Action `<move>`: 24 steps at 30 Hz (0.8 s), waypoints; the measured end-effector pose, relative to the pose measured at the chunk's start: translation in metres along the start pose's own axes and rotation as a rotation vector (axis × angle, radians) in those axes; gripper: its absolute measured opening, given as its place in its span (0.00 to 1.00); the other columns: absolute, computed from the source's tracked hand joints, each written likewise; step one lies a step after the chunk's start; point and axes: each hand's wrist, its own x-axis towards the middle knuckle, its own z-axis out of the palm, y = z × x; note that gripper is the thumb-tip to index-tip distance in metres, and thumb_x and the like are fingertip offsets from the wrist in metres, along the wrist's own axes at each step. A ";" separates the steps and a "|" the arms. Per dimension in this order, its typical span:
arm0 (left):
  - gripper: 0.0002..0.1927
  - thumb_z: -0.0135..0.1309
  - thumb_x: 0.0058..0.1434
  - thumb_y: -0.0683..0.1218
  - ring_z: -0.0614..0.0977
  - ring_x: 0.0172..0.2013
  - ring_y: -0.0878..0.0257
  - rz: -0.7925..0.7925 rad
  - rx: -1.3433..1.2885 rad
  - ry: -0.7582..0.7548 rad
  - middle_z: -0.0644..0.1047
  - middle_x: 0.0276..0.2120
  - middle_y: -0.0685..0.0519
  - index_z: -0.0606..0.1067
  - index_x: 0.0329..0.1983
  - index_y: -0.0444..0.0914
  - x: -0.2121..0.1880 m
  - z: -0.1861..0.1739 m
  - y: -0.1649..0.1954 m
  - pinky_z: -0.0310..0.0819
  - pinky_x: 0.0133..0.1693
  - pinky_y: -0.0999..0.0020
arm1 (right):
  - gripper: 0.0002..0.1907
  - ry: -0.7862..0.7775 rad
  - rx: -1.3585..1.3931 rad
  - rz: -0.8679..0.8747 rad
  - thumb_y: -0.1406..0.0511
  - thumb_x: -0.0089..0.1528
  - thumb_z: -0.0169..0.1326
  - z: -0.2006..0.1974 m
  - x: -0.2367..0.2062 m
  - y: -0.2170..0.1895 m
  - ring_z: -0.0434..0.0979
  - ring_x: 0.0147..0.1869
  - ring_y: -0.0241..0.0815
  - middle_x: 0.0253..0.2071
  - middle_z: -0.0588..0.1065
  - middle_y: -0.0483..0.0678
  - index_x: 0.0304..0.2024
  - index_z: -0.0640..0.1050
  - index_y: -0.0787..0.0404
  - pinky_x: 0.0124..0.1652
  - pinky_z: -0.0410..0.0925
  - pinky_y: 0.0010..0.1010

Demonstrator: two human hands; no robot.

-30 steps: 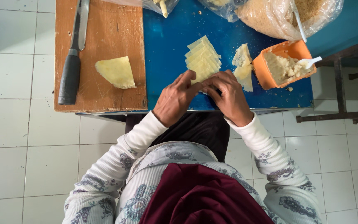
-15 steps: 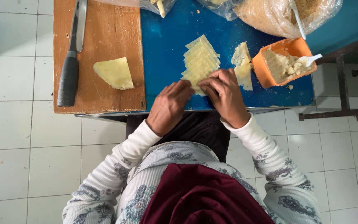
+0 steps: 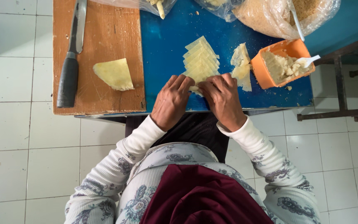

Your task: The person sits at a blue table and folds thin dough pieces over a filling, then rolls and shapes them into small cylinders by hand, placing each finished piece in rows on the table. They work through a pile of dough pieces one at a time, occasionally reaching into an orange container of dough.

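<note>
My left hand and my right hand rest side by side on the blue table, fingertips pressing the near end of a pale yellow pastry sheet. Just beyond the fingers lies a fanned stack of thin yellow pastry sheets. What lies under my fingers is mostly hidden. To the right of the stack is a torn pastry piece and an orange tub of pale mashed filling with a white spoon in it.
A wooden cutting board on the left holds a black-handled knife and a yellow wedge-shaped pastry piece. Clear plastic bags of crumbs and other food line the table's far edge. White floor tiles surround the table.
Both hands have moved slightly forward onto the near end of the pastry sheets, the fingers now flatter on the table. The other things have not moved.
</note>
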 end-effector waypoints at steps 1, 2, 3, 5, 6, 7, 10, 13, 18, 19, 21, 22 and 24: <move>0.14 0.56 0.55 0.35 0.76 0.44 0.50 -0.008 -0.014 0.006 0.73 0.40 0.49 0.73 0.46 0.35 -0.002 0.000 0.000 0.73 0.46 0.57 | 0.08 -0.005 0.002 0.003 0.66 0.66 0.62 0.000 0.000 0.000 0.68 0.49 0.43 0.43 0.74 0.40 0.47 0.82 0.56 0.47 0.61 0.37; 0.14 0.55 0.56 0.35 0.76 0.43 0.51 0.009 0.018 0.013 0.73 0.40 0.50 0.74 0.46 0.36 -0.003 0.000 -0.001 0.73 0.45 0.58 | 0.07 -0.004 0.008 0.006 0.66 0.66 0.62 0.000 0.000 0.001 0.68 0.49 0.43 0.43 0.74 0.40 0.47 0.82 0.56 0.47 0.61 0.37; 0.14 0.55 0.57 0.35 0.76 0.43 0.53 0.027 0.049 0.021 0.73 0.39 0.50 0.74 0.46 0.37 -0.003 0.001 -0.001 0.73 0.44 0.58 | 0.07 -0.004 0.013 0.008 0.66 0.66 0.63 0.000 0.000 0.001 0.68 0.49 0.42 0.43 0.74 0.40 0.47 0.81 0.56 0.47 0.61 0.37; 0.13 0.55 0.58 0.36 0.76 0.42 0.54 0.050 0.089 0.018 0.73 0.38 0.51 0.75 0.46 0.38 -0.004 0.001 -0.001 0.74 0.43 0.60 | 0.06 -0.003 0.014 0.009 0.66 0.67 0.63 0.000 0.000 0.002 0.67 0.48 0.42 0.42 0.74 0.39 0.47 0.81 0.56 0.47 0.61 0.36; 0.13 0.55 0.58 0.36 0.76 0.42 0.55 0.056 0.098 0.008 0.72 0.38 0.51 0.75 0.46 0.38 -0.004 0.002 -0.001 0.74 0.43 0.60 | 0.06 -0.003 0.011 0.007 0.66 0.67 0.62 0.001 0.000 0.002 0.67 0.48 0.42 0.42 0.74 0.39 0.46 0.82 0.56 0.47 0.61 0.36; 0.13 0.55 0.58 0.37 0.76 0.42 0.55 0.063 0.107 -0.003 0.71 0.37 0.51 0.75 0.46 0.38 -0.004 0.002 -0.002 0.74 0.42 0.60 | 0.06 -0.001 0.007 0.007 0.66 0.67 0.62 0.001 0.000 0.003 0.67 0.48 0.42 0.42 0.74 0.39 0.46 0.82 0.56 0.47 0.61 0.36; 0.12 0.54 0.57 0.36 0.76 0.43 0.55 0.060 0.153 -0.051 0.71 0.39 0.50 0.75 0.45 0.37 -0.008 0.000 0.000 0.74 0.42 0.61 | 0.06 -0.011 0.006 0.015 0.66 0.66 0.63 0.002 0.000 0.003 0.67 0.48 0.43 0.42 0.73 0.39 0.46 0.82 0.55 0.47 0.61 0.37; 0.12 0.54 0.59 0.37 0.76 0.49 0.54 0.037 0.159 -0.043 0.71 0.44 0.49 0.74 0.46 0.34 -0.014 -0.002 0.002 0.75 0.47 0.60 | 0.09 -0.011 -0.047 -0.007 0.68 0.65 0.61 0.001 -0.004 0.000 0.67 0.51 0.43 0.44 0.74 0.39 0.48 0.82 0.54 0.49 0.60 0.37; 0.16 0.54 0.59 0.38 0.75 0.55 0.51 0.046 0.191 -0.039 0.71 0.56 0.45 0.75 0.51 0.34 -0.028 -0.008 0.004 0.72 0.52 0.57 | 0.16 0.023 -0.195 -0.017 0.68 0.66 0.59 -0.003 -0.014 -0.012 0.67 0.57 0.44 0.53 0.73 0.40 0.57 0.80 0.55 0.56 0.58 0.41; 0.16 0.54 0.59 0.39 0.74 0.57 0.50 0.055 0.197 -0.037 0.71 0.58 0.45 0.75 0.52 0.34 -0.030 -0.008 0.005 0.72 0.53 0.57 | 0.18 0.025 -0.231 -0.017 0.69 0.66 0.59 -0.004 -0.016 -0.015 0.67 0.57 0.44 0.54 0.73 0.40 0.59 0.80 0.55 0.56 0.57 0.42; 0.17 0.53 0.60 0.39 0.73 0.59 0.51 0.071 0.228 -0.042 0.70 0.59 0.45 0.75 0.53 0.33 -0.033 -0.008 0.005 0.71 0.55 0.57 | 0.22 -0.010 -0.270 0.003 0.70 0.66 0.58 -0.005 -0.019 -0.016 0.66 0.58 0.45 0.57 0.70 0.42 0.64 0.78 0.55 0.57 0.56 0.42; 0.17 0.53 0.60 0.39 0.73 0.59 0.51 0.078 0.243 -0.043 0.70 0.60 0.45 0.75 0.54 0.33 -0.034 -0.008 0.006 0.71 0.56 0.58 | 0.24 -0.028 -0.290 0.012 0.71 0.67 0.57 -0.004 -0.020 -0.016 0.65 0.59 0.45 0.59 0.69 0.43 0.66 0.77 0.56 0.57 0.56 0.42; 0.16 0.52 0.63 0.39 0.72 0.61 0.53 0.065 0.236 -0.078 0.70 0.61 0.46 0.74 0.54 0.33 -0.033 -0.005 0.007 0.70 0.58 0.58 | 0.28 -0.064 -0.279 0.044 0.74 0.65 0.54 -0.001 -0.020 -0.012 0.64 0.58 0.46 0.60 0.68 0.43 0.68 0.75 0.53 0.57 0.57 0.43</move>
